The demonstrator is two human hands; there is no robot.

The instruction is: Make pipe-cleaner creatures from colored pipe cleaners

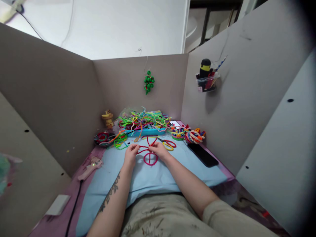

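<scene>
A red pipe-cleaner shape [149,154], a ring with several spokes, lies on a light blue cloth [148,177] in front of me. My left hand [130,153] pinches a red strand on the shape's left side. At the shape's right side my right hand [160,150] is closed on another red strand. Both hands hold the piece just above the cloth.
A blue tray [144,132] heaped with coloured pipe cleaners stands behind the hands. Scissors [168,144] lie to the right, near finished colourful pieces [195,136] and a black phone [202,154]. A glue gun [91,166] lies at the left. Cardboard walls enclose the desk.
</scene>
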